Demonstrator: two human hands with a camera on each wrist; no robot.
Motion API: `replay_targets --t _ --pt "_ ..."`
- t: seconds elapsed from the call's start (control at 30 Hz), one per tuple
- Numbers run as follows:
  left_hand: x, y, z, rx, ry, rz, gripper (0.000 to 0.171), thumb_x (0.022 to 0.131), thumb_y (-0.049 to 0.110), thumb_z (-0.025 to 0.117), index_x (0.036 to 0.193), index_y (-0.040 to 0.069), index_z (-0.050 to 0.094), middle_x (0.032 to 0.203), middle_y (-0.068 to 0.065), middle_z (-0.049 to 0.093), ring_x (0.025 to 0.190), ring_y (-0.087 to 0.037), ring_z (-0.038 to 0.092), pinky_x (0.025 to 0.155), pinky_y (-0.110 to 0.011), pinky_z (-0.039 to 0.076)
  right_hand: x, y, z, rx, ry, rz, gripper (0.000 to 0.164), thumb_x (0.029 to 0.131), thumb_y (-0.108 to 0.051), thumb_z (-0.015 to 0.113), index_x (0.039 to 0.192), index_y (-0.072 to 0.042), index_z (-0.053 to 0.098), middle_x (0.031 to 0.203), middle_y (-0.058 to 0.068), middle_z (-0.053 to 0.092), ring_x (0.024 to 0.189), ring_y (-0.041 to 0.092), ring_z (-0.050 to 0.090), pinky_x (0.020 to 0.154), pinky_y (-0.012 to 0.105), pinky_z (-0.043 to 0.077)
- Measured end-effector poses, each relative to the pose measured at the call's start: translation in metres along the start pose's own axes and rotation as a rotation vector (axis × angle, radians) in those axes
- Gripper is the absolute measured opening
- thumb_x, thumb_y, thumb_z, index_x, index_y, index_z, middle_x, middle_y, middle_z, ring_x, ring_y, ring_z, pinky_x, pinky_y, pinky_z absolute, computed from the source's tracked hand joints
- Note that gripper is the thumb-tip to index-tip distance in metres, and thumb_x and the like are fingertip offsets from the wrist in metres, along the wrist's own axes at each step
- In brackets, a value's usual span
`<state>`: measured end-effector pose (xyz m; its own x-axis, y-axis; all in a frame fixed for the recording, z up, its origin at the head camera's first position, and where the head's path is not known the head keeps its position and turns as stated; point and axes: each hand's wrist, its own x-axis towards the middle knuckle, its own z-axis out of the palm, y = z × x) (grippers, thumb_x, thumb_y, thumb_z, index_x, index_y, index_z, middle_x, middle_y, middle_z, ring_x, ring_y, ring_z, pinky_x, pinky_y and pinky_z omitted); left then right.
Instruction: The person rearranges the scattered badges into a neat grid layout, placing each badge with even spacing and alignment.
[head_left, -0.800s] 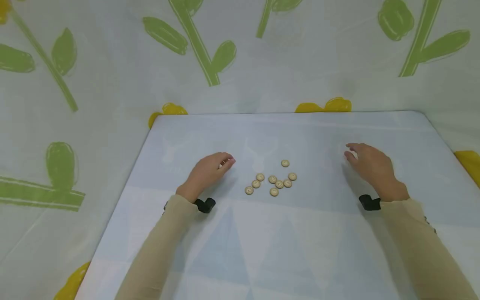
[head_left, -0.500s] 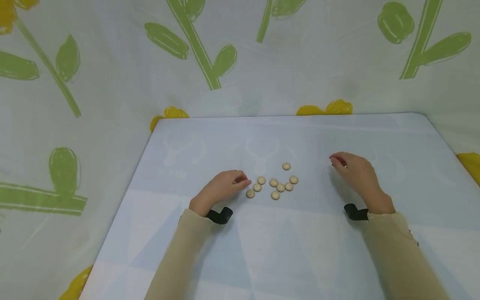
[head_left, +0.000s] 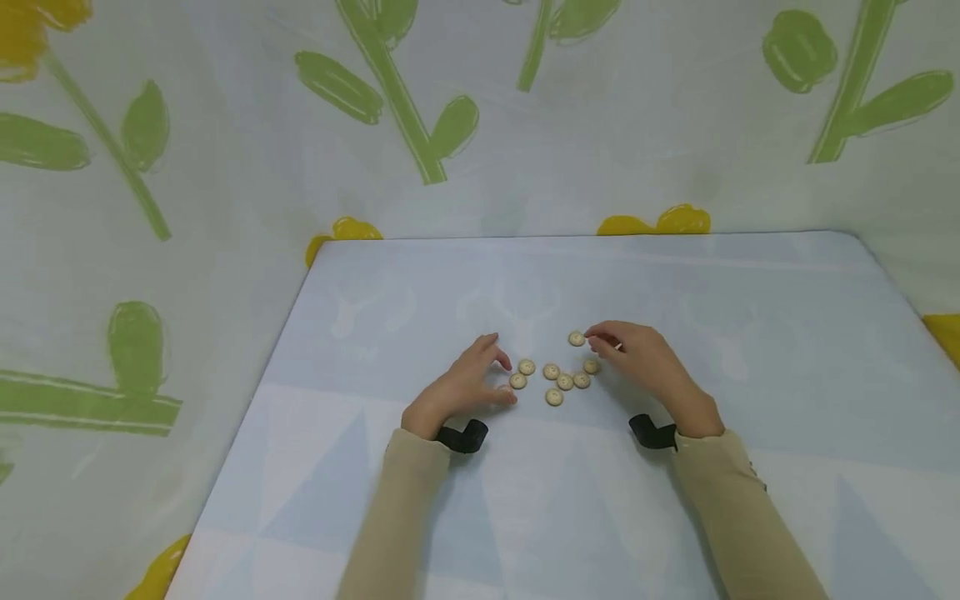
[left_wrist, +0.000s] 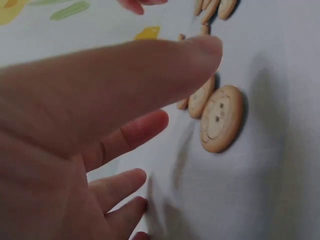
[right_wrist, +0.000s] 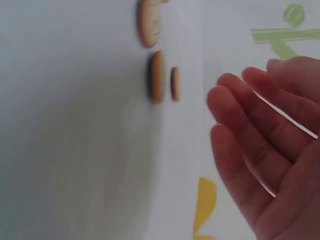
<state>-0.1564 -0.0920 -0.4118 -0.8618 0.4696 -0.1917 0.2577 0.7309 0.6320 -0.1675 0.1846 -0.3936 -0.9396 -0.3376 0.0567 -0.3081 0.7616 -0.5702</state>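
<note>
On smooth tabletop [head_left: 675, 275], round rimmed buttons [head_left: 566, 382], left hand [head_left: 465, 385], right hand [head_left: 647, 360] alongside

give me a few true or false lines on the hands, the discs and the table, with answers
1. The left hand has its thumb spread from its fingers. True.
2. The discs are stacked in one tower. False: they lie spread out on the table.
3. The right hand is beside the farthest disc. True.
4. Both sleeves are black. False: the sleeves are beige.
5. The nearest disc in the left wrist view has two dark dots. True.
</note>
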Motion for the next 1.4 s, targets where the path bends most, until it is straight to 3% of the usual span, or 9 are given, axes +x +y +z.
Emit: replay_targets --t 0.23,0.4,0.57,1.0,1.4 --pt "-0.002 -0.001 0.01 0.122 0.049 0.026 0.029 0.067 0.033 0.074 0.081 0.02 0.053 0.138 -0.016 0.025 0.124 -0.038 0.025 0.1 -0.044 0.024 0.009 -0.017 0.003 0.026 -0.139 0.017 0.025 0.09 -0.028 0.053 0.108 -0.013 0.062 0.094 -0.002 0.062 0.083 0.017 0.053 0.07 0.034 0.044" --pt "-0.002 0.006 0.005 0.165 0.06 0.024 0.027 0.07 0.031 0.073 0.082 0.017 0.053 0.138 -0.017 0.023 0.126 -0.036 0.021 0.101 -0.044 0.019 0.015 -0.028 0.009 0.026 -0.186 0.038 0.028 0.089 -0.029 0.053 0.111 -0.013 0.06 0.093 -0.001 0.061 0.083 0.017 0.052 0.073 0.034 0.043" --pt "-0.002 0.004 0.006 0.162 0.023 -0.014 0.026 0.071 0.032 0.073 0.085 0.018 0.056 0.143 -0.014 0.018 0.132 -0.032 0.01 0.105 -0.043 0.012 0.019 -0.038 0.018 0.013 -0.264 0.036 0.028 0.089 -0.03 0.054 0.112 -0.015 0.059 0.091 -0.002 0.061 0.08 0.015 0.053 0.07 0.032 0.045" --pt "-0.004 -0.002 0.0 0.134 0.041 0.015 0.02 0.073 0.03 0.072 0.086 0.02 0.06 0.145 -0.011 0.019 0.134 -0.03 0.007 0.105 -0.045 0.012 0.025 -0.057 0.045 0.0 -0.213 -0.108 0.02 0.084 -0.018 0.062 0.103 -0.012 0.064 0.081 -0.006 0.059 0.074 0.011 0.052 0.067 0.028 0.044" --pt "-0.002 -0.009 0.002 0.057 0.053 0.039 0.019 0.076 0.026 0.07 0.089 0.019 0.058 0.146 -0.01 0.018 0.135 -0.028 0.002 0.106 -0.045 0.008 0.023 -0.064 0.065 -0.094 -0.212 -0.126 0.022 0.081 -0.018 0.066 0.102 -0.013 0.066 0.076 -0.008 0.054 0.069 0.009 0.048 0.063 0.025 0.042"
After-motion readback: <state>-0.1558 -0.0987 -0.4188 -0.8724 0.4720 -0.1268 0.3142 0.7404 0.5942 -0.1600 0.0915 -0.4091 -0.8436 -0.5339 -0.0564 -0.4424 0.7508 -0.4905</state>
